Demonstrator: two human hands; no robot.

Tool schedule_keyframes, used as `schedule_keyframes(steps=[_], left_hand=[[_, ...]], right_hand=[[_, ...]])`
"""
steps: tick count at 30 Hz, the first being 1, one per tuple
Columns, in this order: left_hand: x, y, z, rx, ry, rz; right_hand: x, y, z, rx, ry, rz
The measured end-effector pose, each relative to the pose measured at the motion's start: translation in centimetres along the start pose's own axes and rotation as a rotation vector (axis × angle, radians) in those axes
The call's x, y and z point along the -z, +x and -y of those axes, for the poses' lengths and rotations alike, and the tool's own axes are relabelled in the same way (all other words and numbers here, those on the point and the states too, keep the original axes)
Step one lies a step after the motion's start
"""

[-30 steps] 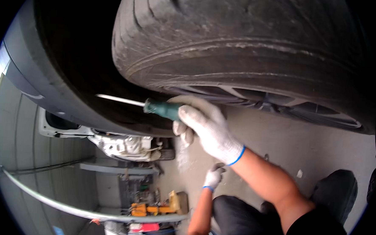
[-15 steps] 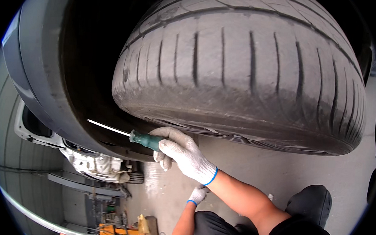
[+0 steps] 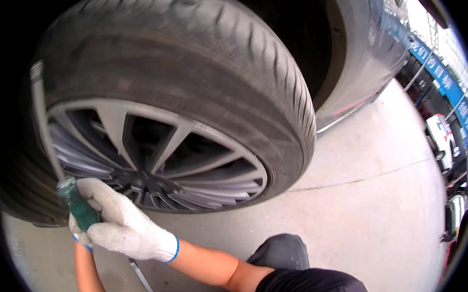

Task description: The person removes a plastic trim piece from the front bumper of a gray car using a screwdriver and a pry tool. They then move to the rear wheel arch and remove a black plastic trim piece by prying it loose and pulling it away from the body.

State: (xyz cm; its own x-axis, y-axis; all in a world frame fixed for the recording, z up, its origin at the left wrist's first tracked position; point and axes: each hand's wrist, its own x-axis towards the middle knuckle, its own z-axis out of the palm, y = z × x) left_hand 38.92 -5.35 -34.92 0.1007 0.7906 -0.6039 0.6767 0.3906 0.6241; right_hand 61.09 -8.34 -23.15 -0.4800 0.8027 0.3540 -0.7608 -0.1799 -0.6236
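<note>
My right hand [image 3: 129, 228], in a white knit glove with a blue cuff, grips the green handle of a screwdriver [image 3: 80, 204]. Its long metal shaft points up and away, in front of the left side of the wheel. Behind the right hand, my left hand [image 3: 83, 242] is mostly hidden; only a bit of glove with a blue cuff and the forearm show. What its fingers do cannot be seen. Just beyond both hands stands a car wheel, with a black tire [image 3: 196, 64] and a grey multi-spoke rim [image 3: 117, 121].
The dark wheel arch and grey car body [image 3: 357, 62] rise behind the tire. A thin grey bar [image 3: 143, 280] lies below my right forearm, over the concrete floor [image 3: 358, 205]. My bent knee [image 3: 281, 251] is close by. White vehicles [image 3: 441, 138] and a blue banner [image 3: 444, 77] stand far right.
My view has swung from the tread toward the wheel's outer face. The screwdriver, still in my right hand, has turned from pointing left to pointing up. My left hand has come close behind the right.
</note>
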Motion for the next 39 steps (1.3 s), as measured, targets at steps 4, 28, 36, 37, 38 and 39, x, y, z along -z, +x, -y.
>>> schedule_keyframes(steps=[4,28,36,37,38,39], left_hand=[[0.3,1.4,-2.2,-0.139,0.008,0.159],[1.9,1.4,3.8,-0.399,-0.371,0.392],[1.4,0.6,3.5,-0.317,-0.245,0.209],[1.2,0.6,3.1,-0.303,-0.217,0.196],[0.6,0.9,2.8,-0.288,-0.189,0.184],[1.0,1.2,3.7,-0.322,-0.184,0.176]], right_hand=[[0.2,-0.4,-0.2,0.014,-0.185,-0.03],[4.4,-4.0,-8.1,-0.701,-0.769,0.058],[5.4,-8.0,-8.0,-1.024,-0.966,0.009],[6.1,-8.6,-8.0,-1.039,-1.056,0.064],[6.9,-9.4,-8.0,-1.052,-1.144,0.122],[7.4,-9.0,-8.5,-1.043,-1.236,0.221]])
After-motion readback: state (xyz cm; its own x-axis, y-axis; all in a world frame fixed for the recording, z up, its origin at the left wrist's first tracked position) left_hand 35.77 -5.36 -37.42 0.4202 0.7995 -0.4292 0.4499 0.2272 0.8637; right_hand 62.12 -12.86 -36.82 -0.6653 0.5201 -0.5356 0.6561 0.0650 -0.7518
